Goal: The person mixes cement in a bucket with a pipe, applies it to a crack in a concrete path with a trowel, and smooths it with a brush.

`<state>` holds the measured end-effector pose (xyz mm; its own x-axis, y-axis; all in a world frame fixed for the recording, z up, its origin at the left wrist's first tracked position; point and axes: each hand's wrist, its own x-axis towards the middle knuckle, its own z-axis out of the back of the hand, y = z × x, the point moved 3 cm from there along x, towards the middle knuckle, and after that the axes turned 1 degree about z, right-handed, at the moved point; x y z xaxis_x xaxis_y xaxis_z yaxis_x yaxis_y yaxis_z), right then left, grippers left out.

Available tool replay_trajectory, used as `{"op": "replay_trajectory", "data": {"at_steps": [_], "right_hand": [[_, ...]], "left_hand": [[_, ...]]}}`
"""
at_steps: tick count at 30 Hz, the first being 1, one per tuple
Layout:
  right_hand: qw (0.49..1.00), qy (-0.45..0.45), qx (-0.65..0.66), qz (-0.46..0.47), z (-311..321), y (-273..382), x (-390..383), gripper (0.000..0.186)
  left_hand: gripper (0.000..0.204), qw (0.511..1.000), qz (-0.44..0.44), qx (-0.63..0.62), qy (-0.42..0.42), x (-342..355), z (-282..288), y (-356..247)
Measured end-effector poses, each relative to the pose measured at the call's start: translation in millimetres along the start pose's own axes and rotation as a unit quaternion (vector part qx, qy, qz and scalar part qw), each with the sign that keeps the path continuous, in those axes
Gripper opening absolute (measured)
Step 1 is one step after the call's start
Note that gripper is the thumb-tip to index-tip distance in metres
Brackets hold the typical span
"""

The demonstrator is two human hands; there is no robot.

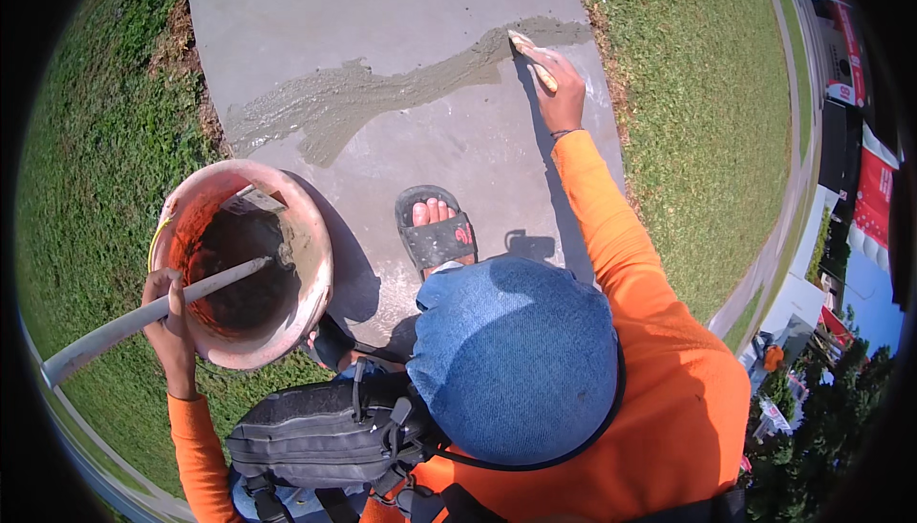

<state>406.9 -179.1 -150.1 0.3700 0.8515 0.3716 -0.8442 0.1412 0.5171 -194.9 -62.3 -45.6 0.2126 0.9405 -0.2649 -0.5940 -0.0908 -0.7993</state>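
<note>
My right hand [559,88] is closed round a small hand tool with a pale yellowish handle [545,78]. Its working end is hard to make out, right at the edge of a band of wet grey mortar [382,88] spread unevenly across the concrete path. At the left, my left hand [170,327] has its fingers wrapped round a long grey pole [143,320], beside the bucket's rim. The pole's far end reaches into a pinkish, mortar-smeared bucket [315,308]. Dark wet mix [239,265] lies inside, and a flat greyish piece [253,200] rests against the inner wall.
Grey concrete path [382,7] runs ahead, bordered by grass [95,141] on the left and a lawn [688,141] on the right. My sandalled foot [435,227] stands below the mortar. My denim-covered knee [516,361] and a black bag [315,432] fill the near middle.
</note>
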Motion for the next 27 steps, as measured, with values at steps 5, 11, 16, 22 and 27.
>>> {"op": "replay_trajectory", "data": {"at_steps": [5, 11, 16, 22, 27], "right_hand": [[0.984, -0.043, 0.119, -0.123, -4.3, -12.4, 14.6, 0.025], [0.896, -0.023, 0.339, -0.286, -24.9, -61.7, 27.2, 0.025], [0.867, -0.136, 0.339, -0.339, -25.4, -92.6, 33.2, 0.027], [0.857, 0.001, 0.372, -0.358, -34.1, -76.4, 33.9, 0.027], [0.859, -0.136, 0.323, -0.373, -21.3, -112.9, 41.1, 0.029]], "left_hand": [[0.018, 1.0, -0.006, 0.013, -0.009, -2.9, 4.2, -1.8], [0.017, 1.0, 0.009, 0.011, 0.004, -1.5, 7.4, 5.2], [0.017, 1.0, -0.003, 0.006, 0.01, 0.3, 4.7, 2.9], [0.017, 1.0, 0.004, 0.011, 0.004, -1.9, 9.3, 2.2], [0.018, 1.0, 0.004, 0.02, 0.009, 1.8, 3.8, -1.7]]}}
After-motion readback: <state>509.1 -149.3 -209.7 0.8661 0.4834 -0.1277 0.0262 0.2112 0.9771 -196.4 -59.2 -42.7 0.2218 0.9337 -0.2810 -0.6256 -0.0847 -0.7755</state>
